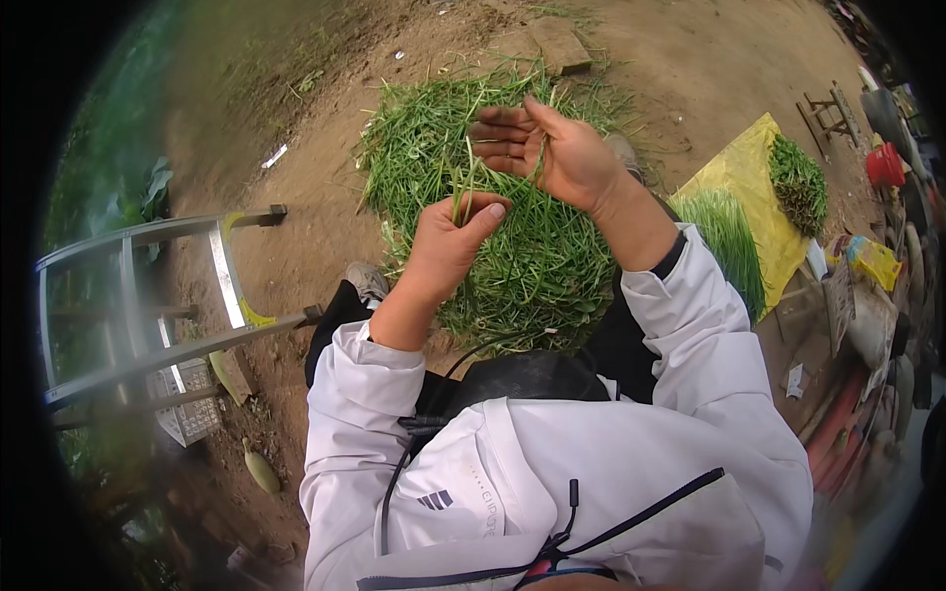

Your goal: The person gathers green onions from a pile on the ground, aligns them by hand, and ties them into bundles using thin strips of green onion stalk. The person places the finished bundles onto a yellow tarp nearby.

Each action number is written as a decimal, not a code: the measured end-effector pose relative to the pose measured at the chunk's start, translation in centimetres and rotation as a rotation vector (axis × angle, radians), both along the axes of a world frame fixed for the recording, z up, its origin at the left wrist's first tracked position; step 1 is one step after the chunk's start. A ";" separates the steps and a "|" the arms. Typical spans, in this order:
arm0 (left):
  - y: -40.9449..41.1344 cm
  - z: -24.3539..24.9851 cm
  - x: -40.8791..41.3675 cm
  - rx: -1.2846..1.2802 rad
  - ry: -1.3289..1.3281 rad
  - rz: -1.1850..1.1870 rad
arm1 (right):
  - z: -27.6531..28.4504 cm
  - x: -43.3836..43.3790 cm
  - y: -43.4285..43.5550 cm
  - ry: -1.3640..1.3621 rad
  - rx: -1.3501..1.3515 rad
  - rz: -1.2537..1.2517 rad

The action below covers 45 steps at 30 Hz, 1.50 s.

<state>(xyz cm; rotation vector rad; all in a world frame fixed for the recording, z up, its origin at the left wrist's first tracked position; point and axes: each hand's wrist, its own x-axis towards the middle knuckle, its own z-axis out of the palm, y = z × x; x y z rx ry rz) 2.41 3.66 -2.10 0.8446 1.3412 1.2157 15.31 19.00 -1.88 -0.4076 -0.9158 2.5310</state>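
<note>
My left hand [454, 240] is closed, with a few thin green stalks [463, 185] pinched between thumb and forefinger. To its upper right, my right hand [550, 151] is spread with its palm turned up and its fingers darkened. A thin green blade lies across that palm near the thumb; whether it is gripped is unclear. Beneath both hands spreads a large loose heap of long green leaves [539, 258], like chives or grass, on bare soil between my feet.
At right, a yellow sheet [739, 166] bears a bundle of long green leaves [720, 236] and a bunch of leafy greens [798, 185]. A metal ladder [148, 366] and a white plastic crate [188, 399] are at left. A flat block [559, 46] lies beyond the heap; a red container [885, 165] stands far right.
</note>
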 end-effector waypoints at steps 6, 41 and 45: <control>0.2 -1.4 0.9 0.069 0.060 0.044 | -1.0 -0.6 -0.2 0.052 -0.020 0.018; 0.3 -0.5 0.6 0.016 0.369 0.070 | -0.8 -0.7 -1.8 -0.487 0.390 -0.176; 0.7 -1.3 1.2 0.024 0.462 0.121 | -0.5 -0.9 -2.4 -0.481 0.297 -0.151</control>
